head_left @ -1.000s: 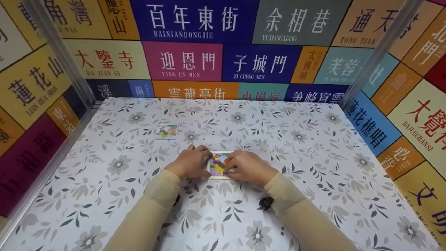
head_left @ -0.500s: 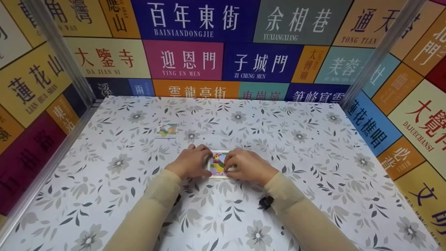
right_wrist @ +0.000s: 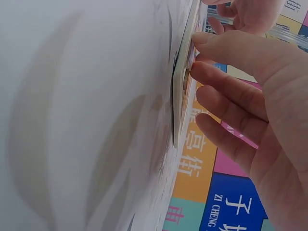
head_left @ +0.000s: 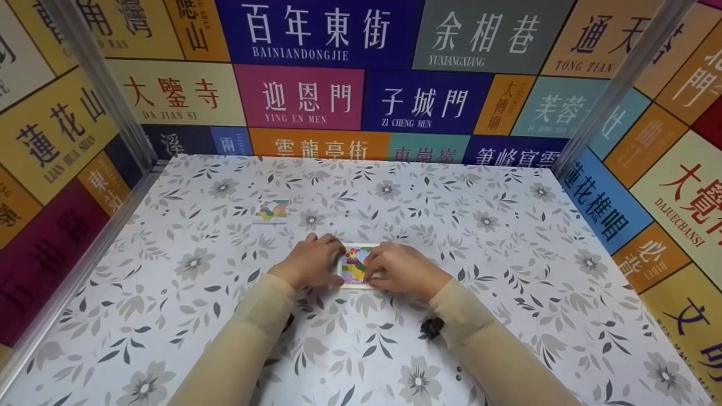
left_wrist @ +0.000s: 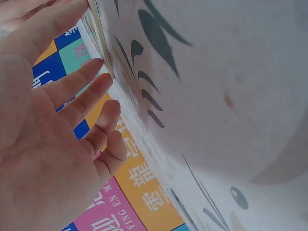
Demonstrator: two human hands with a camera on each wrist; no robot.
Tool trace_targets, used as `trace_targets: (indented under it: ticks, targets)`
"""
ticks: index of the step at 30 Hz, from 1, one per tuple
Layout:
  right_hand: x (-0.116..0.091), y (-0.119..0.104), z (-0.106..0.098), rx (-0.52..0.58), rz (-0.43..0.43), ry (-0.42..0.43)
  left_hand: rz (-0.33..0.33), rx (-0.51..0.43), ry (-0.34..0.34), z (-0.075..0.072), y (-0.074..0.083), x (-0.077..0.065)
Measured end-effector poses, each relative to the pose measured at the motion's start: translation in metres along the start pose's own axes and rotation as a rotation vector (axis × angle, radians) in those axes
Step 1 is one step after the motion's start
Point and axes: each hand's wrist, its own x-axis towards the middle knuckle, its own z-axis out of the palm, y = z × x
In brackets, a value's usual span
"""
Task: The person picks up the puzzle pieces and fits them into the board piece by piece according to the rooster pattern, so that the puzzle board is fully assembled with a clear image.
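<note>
A small rooster picture puzzle [head_left: 353, 266] with a pale frame lies flat on the table between both hands. My left hand [head_left: 312, 262] holds its left edge, the thumb near the lower corner and fingers higher up. In the left wrist view, fingertips of the left hand [left_wrist: 53, 120] touch the thin puzzle board [left_wrist: 102, 43]. My right hand [head_left: 407, 270] covers the puzzle's right part. In the right wrist view, the thumb and index finger of the right hand [right_wrist: 260, 96] pinch a thin piece over the puzzle board [right_wrist: 178, 96]; the piece's shape is mostly hidden.
A second small picture piece [head_left: 272, 212] in similar colours lies farther back and left on the table [head_left: 507, 316], which has a floral cover. Colourful panels [head_left: 299, 98] with large characters stand behind and at both sides. Clear posts [head_left: 615, 96] rise at the back corners.
Both hands stay at the puzzle, almost still. The right fingers shift very slightly over its right part. The whole head view drifts a little.
</note>
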Motion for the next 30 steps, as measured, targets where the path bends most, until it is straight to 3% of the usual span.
trace_targets:
  ticks: [5,13,25,30]
  targets:
    - [-0.001,0.000,-0.001,-0.030,-0.047,0.018,0.024,0.009,0.028,0.001,-0.002,-0.001]
    - [-0.001,-0.001,0.000,-0.023,-0.053,0.028,0.018,0.001,0.034,0.002,0.000,0.000]
    - [-0.005,-0.001,-0.005,0.030,-0.001,0.009,-0.004,-0.014,0.013,0.000,0.001,0.004]
    - [-0.013,0.001,-0.007,0.089,0.058,0.010,-0.005,-0.010,0.005,0.002,0.000,0.003]
